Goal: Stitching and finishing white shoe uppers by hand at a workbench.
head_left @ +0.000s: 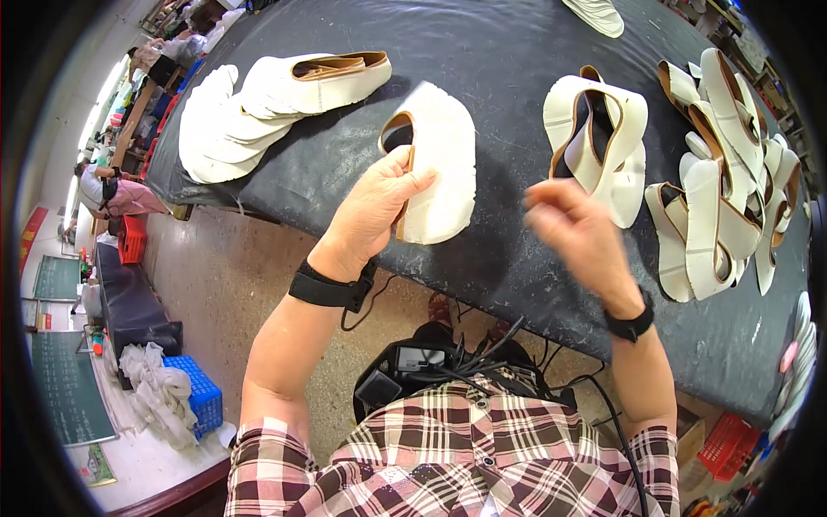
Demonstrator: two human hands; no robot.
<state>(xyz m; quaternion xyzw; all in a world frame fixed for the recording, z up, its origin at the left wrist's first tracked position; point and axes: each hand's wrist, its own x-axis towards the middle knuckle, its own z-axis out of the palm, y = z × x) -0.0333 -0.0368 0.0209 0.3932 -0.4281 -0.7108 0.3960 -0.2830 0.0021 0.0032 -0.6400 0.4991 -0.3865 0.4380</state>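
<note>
Far left of the left hand [372, 211], which grips a white shoe upper [438, 168], two dark green boards [62, 345] with pale frames and faint chalk rows stand along the floor edge, one above the other. Below the lower board, well down-left of that grip, a small greenish printed sheet [96, 465] lies flat. Up-left of the grip, at the picture rim, a red banner strip [33, 228] hangs slanted; no packages or lit screens can be made out near either hand.
</note>
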